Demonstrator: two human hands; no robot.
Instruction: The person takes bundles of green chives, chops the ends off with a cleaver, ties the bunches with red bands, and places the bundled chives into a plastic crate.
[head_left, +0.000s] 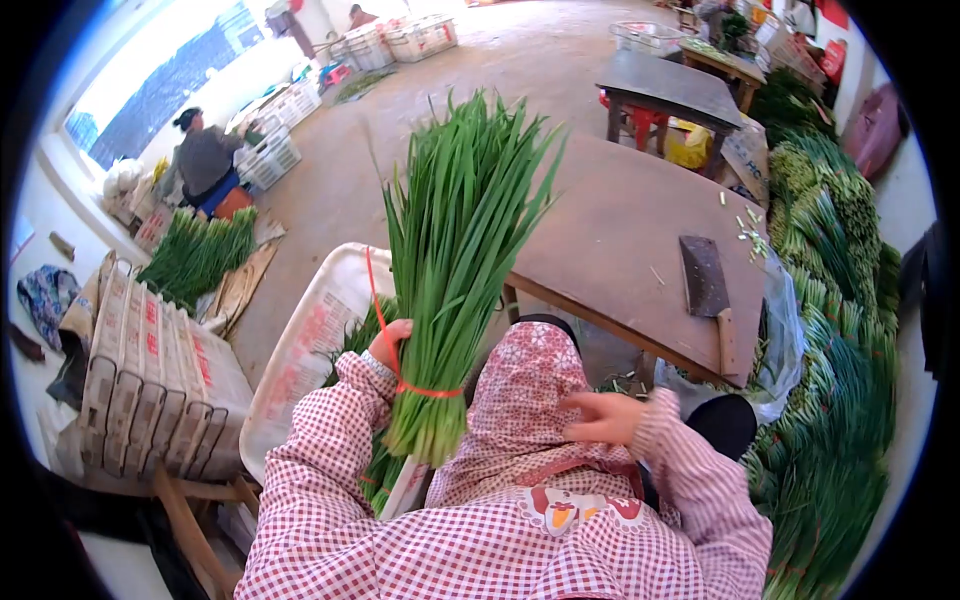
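Note:
A thick bundle of Chinese chives (455, 240) stands upright over my lap, leaves up and pale cut ends down. A red tie (430, 391) circles it near the base, and one loose end sticks up at the left. My left hand (390, 343) is closed at the bundle's left side, beside the tie; its fingers are partly hidden behind the leaves. My right hand (605, 416) hovers over my patterned apron (525, 390), its fingers apart and holding nothing. On the wooden table (610, 220) to the right lies a cleaver (706, 285) with a wooden handle (727, 340).
A white plastic crate (290, 350) with more chives stands at my left, beside stacked crates (165, 375). Piled greens (830, 400) line the right wall. A dark table (670, 85) stands farther back. Another person (207, 160) sits at the far left near chives (200, 255).

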